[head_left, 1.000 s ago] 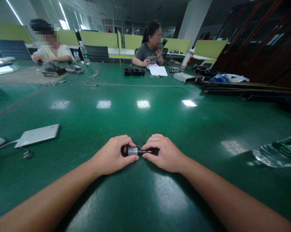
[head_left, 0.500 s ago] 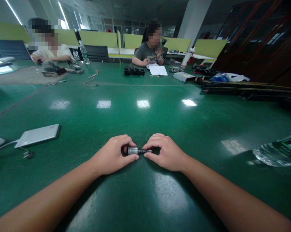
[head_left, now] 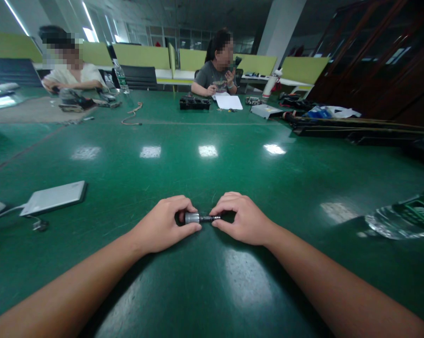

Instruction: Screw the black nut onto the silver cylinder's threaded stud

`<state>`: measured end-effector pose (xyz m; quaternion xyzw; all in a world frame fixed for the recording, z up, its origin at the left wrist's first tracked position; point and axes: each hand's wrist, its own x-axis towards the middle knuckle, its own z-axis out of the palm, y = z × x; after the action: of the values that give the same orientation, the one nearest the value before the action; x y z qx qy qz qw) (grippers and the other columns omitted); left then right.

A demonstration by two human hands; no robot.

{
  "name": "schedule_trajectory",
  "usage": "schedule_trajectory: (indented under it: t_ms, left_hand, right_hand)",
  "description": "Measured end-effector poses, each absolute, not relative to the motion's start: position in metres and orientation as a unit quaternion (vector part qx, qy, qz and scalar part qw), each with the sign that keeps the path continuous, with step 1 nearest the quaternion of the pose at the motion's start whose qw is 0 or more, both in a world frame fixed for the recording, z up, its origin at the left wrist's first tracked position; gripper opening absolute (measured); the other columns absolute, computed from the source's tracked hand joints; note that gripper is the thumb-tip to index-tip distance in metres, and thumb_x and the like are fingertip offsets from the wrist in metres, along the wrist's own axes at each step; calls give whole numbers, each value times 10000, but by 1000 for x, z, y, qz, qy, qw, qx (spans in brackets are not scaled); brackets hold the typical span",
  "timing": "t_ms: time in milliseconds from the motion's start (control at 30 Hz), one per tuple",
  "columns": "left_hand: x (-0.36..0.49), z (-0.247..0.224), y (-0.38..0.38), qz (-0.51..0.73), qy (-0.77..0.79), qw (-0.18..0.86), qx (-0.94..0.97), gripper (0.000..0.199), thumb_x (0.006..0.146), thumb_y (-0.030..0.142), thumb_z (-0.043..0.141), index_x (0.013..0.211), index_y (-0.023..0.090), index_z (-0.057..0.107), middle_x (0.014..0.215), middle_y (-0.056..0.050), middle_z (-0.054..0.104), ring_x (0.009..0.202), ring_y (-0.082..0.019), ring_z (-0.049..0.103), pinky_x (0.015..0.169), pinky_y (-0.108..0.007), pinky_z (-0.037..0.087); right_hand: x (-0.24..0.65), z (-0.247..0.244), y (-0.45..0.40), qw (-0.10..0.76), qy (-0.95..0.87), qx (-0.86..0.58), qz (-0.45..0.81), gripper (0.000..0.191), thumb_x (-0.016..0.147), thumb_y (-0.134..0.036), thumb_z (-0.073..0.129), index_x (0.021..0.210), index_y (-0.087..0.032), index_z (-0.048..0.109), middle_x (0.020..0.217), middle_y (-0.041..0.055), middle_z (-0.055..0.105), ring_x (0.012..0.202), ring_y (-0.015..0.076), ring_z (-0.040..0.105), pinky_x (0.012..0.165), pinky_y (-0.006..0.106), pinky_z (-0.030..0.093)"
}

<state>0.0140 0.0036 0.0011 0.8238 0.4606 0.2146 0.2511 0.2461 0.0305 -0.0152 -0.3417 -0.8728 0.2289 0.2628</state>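
Observation:
A small silver metal cylinder with a thin, dark, ridged shaft (head_left: 192, 218) lies crosswise between my two hands, low over the green table. My left hand (head_left: 162, 224) is curled round the cylinder, thumb in front and forefinger behind. From the other side, the thumb and forefinger of my right hand (head_left: 245, 220) close on the far end of the shaft. The tip of the shaft shows between those fingers. The exact kind of part is too small to make out.
A flat silver device with a cable (head_left: 53, 198) lies at left. On its side at right is a clear water bottle (head_left: 404, 219). Across the green table (head_left: 184, 173) are a black tray (head_left: 194, 103), a paper sheet (head_left: 229, 102) and long black bars (head_left: 356, 129). Two people sit there.
My right hand has shifted slightly along the shaft, away from the cylinder, and up a little. My left hand keeps its hold. The whole view has drifted slightly left.

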Motion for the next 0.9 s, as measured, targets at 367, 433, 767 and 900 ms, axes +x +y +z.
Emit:
schedule_trajectory:
  t_ms: [367, 433, 767, 900]
  left_hand:
    - [14, 2, 3, 213, 469, 248, 821, 193, 804, 346, 712, 869, 177, 644, 784, 2, 614, 716, -156, 566, 650, -268, 405]
    - [13, 2, 3, 212, 472, 249, 819, 198, 804, 353, 711, 871, 178, 645, 777, 5, 610, 705, -155, 562, 642, -268, 403]
    - [12, 1, 3, 217, 471, 246, 819, 190, 801, 348, 709, 861, 180, 643, 771, 5, 610, 697, -154, 558, 642, -266, 405]
    - [12, 1, 3, 216, 474, 245, 818, 191, 797, 347, 708, 858, 178, 645, 770, 2, 616, 695, -153, 561, 638, -264, 408]
  right_hand:
    - [251, -14, 34, 255, -873, -350, 225, 116, 720, -127, 737, 814, -196, 737, 751, 10, 704, 743, 159, 622, 801, 336, 438]
    - [251, -14, 35, 253, -872, -355, 224, 115, 721, -134, 739, 816, -199, 739, 756, 11, 707, 748, 162, 625, 804, 337, 441]
    - [262, -6, 40, 215, -855, -422, 213, 90, 728, -138, 714, 787, -195, 752, 756, 23, 706, 731, 161, 620, 713, 304, 468]
    - [264, -4, 41, 211, -852, -424, 222, 108, 724, -122, 704, 791, -191, 755, 777, 24, 712, 742, 157, 627, 721, 299, 478]
